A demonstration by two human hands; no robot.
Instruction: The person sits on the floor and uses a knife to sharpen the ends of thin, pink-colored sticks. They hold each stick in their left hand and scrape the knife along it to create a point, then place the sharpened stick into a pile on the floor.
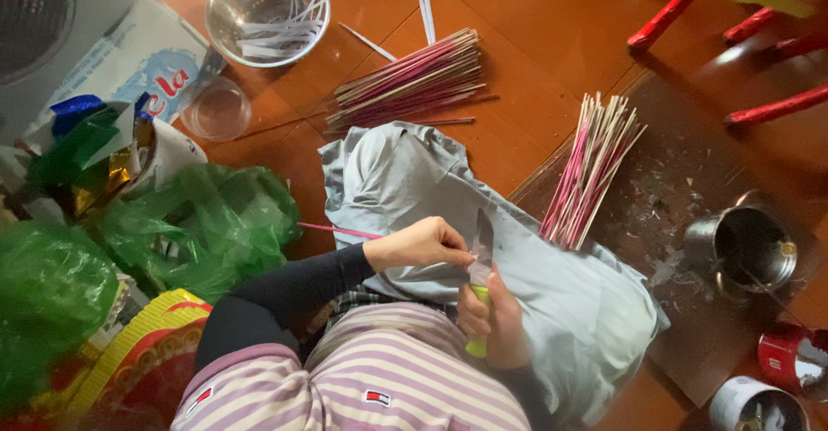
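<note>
A white-and-blue printed carton (138, 56) lies top left (beside green plastic bags (203, 224)); red-labelled tins (789, 358) stand bottom right.

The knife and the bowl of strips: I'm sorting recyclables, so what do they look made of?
Knife: grey blade with a dull metallic sheen, likely steel; bright yellow-green handle, probably plastic. Bowl: shiny, perforated, seemingly stainless steel.

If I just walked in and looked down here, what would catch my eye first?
Probably the knife at the centre, its green handle in the right hand, while the left hand pinches a thin pink stick over a grey cloth. Beyond lie two bundles of pink sticks on the wooden floor.
</note>
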